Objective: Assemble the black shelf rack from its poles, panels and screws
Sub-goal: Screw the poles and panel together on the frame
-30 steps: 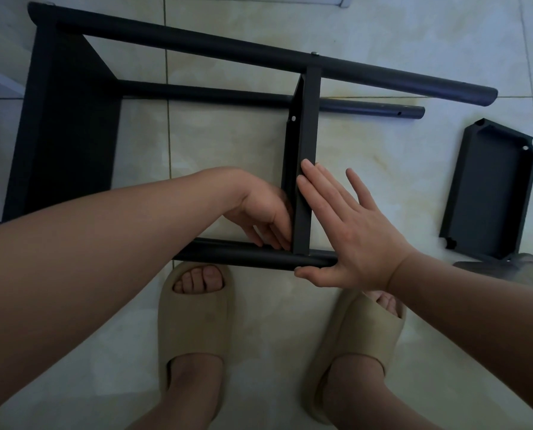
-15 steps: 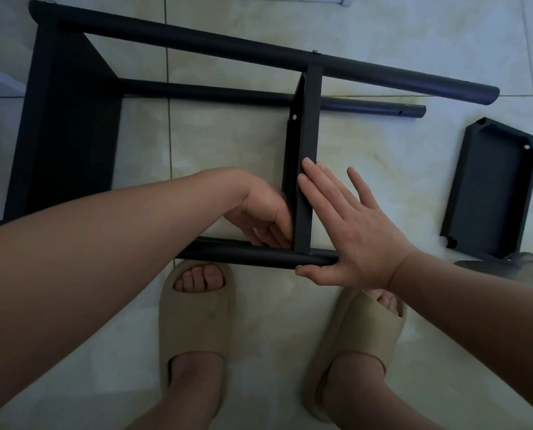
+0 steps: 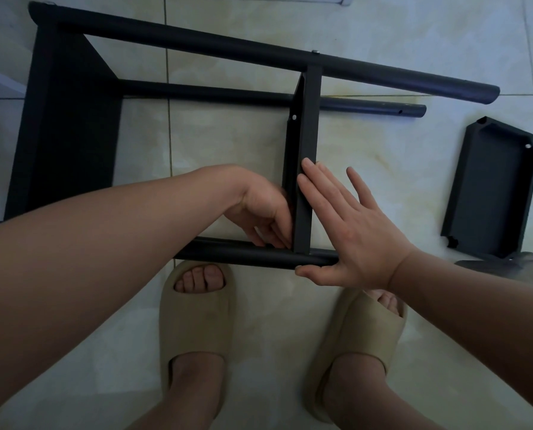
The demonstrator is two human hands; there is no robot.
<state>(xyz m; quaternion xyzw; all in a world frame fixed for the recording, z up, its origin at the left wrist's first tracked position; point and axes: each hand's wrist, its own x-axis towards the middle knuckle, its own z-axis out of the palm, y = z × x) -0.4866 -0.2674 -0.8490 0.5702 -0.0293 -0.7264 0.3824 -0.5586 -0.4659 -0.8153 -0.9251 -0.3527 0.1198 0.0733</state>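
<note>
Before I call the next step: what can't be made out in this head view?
All head view:
- Left hand fingertips: hidden behind the middle panel; screw or none, cannot tell.
- Near pole: left stretch covered by the left forearm.
- Clear object at right: blurred, partly behind the right forearm.

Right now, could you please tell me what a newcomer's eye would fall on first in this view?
The right hand pressed flat against the middle panel of the half-built black rack on the tiled floor, and the left hand with fingers curled at that panel's joint with the near pole. A loose panel lies on the floor at far right.
</note>
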